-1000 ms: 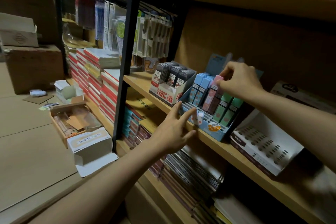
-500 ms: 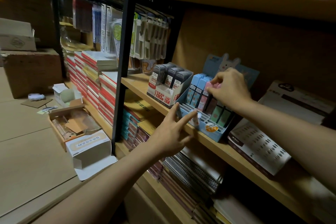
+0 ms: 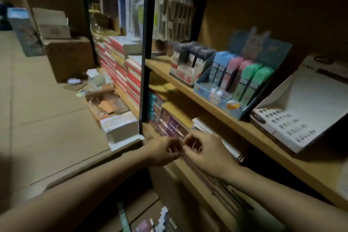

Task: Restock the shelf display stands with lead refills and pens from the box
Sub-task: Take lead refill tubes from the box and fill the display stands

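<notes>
Pastel blue, pink and green lead refill cases (image 3: 239, 77) stand upright in a blue cardboard display stand (image 3: 222, 100) at the wooden shelf's (image 3: 273, 137) front edge. Below it, the left hand (image 3: 162, 150) and right hand (image 3: 203, 152) meet with fingers curled; blur hides what they pinch.

On the shelf board (image 3: 216, 107), three display stands sit in a row: the dark lead-refill stand (image 3: 186, 69) leftmost, the rabbit-card stand (image 3: 235, 88) just right of it, the tilted hole-tray stand (image 3: 293, 118) rightmost. Below, on the floor left of the post (image 3: 146, 52), lies an open box (image 3: 120, 126).

Three display stands (image 3: 222, 98), six pastel refill cases (image 3: 243, 79), two hands (image 3: 163, 150).
</notes>
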A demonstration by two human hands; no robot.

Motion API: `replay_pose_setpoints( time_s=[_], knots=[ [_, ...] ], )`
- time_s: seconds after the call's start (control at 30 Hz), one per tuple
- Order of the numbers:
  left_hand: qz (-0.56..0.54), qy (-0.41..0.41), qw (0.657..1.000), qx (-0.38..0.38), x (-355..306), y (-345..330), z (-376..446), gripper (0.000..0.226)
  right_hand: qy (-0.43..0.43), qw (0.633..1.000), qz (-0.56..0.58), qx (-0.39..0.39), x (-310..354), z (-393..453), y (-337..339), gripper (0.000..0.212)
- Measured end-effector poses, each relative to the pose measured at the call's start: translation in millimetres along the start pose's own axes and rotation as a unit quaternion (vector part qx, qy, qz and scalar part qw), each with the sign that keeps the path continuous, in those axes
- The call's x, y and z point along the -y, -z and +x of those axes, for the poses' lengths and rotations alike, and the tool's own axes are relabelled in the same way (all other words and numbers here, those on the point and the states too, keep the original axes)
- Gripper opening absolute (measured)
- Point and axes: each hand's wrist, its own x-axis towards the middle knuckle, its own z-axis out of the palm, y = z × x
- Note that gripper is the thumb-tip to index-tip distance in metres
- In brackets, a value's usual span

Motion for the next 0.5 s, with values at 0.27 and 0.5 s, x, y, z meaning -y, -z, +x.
replay_pose_setpoints(
  time_s=[0.27, 0.5],
  knots=[
    [-0.067, 0.314, 0.944, 0.071, 97.8, -116.5, -78.8, 0.016, -0.19, 0.952, 0.03, 0.237, -41.4, -37.8, -152.9, 0.014],
    [-0.283, 0.513, 0.805, -0.088, 138.4, -219.6, -118.4, 0.013, -0.187, 0.897, -0.007, 0.401, -71.3, -69.2, -223.9, 0.037]
  ],
)
